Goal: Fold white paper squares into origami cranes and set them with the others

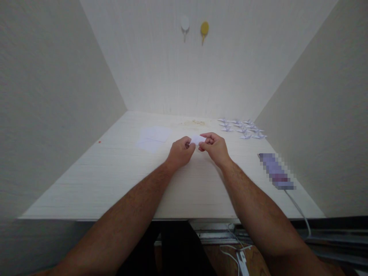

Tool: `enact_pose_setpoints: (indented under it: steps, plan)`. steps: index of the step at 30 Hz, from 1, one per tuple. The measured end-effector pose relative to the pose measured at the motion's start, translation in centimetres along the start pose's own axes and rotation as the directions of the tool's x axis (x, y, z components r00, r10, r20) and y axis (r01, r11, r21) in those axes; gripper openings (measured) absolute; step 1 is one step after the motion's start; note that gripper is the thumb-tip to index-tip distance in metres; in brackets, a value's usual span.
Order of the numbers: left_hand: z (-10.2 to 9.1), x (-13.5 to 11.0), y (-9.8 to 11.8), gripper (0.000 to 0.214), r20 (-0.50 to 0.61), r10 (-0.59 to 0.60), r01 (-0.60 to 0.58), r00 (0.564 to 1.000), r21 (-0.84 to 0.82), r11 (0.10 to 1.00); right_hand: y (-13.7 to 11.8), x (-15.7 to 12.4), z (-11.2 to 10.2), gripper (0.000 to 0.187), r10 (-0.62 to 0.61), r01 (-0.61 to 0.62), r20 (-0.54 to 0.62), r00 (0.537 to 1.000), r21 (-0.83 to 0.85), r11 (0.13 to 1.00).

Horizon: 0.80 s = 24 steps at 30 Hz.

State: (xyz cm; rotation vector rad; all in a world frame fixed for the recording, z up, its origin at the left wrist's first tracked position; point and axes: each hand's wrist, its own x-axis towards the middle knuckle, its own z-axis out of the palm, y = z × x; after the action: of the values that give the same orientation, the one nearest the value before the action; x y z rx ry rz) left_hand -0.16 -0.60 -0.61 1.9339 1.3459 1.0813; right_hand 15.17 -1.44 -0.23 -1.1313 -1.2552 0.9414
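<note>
Between my two hands, over the middle of the table, is a small piece of white paper (196, 139). My left hand (181, 152) is closed on its left edge, thumb towards me. From the other side my right hand (214, 147) pinches the paper between thumb and fingers. The fingers partly cover it, so I cannot make out its folds. Left of my hands, several white paper sheets (153, 136) lie flat and overlapping. Several folded paper cranes (244, 128) stand grouped at the back right.
The pale table (115, 184) is enclosed by walls on three sides. A phone-like device (276, 171), blurred out, lies at the right with a white cable (299, 209) running over the front edge. Two hooks, white (185, 23) and yellow (204, 28), are on the back wall. A power strip (243, 262) lies below.
</note>
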Motion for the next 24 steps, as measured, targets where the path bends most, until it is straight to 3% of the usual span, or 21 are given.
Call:
enact_pose_setpoints:
  steps: [5,11,19,24]
  plan:
    - [-0.02,0.11,-0.01,0.011,-0.034,-0.03,0.026,0.999,-0.118,0.993,0.33,-0.08,0.07,0.025,0.034,-0.03,0.099,0.995,-0.04,0.999]
    - [0.03,0.26,0.16,0.017,0.007,-0.141,0.131,0.99,-0.419,0.898,-0.15,-0.33,0.31,0.027,0.088,-0.09,0.043,0.995,0.044,0.995]
    - [-0.37,0.22,0.51,0.02,-0.062,-0.206,0.163,0.977,-0.413,0.896,-0.09,-0.61,0.73,0.031,0.12,-0.126,0.081,0.989,0.066,0.99]
    - [0.03,0.31,0.29,0.02,0.045,-0.162,0.159,0.986,-0.553,0.818,0.19,-0.75,0.87,0.034,0.15,-0.159,0.074,0.986,0.133,0.978]
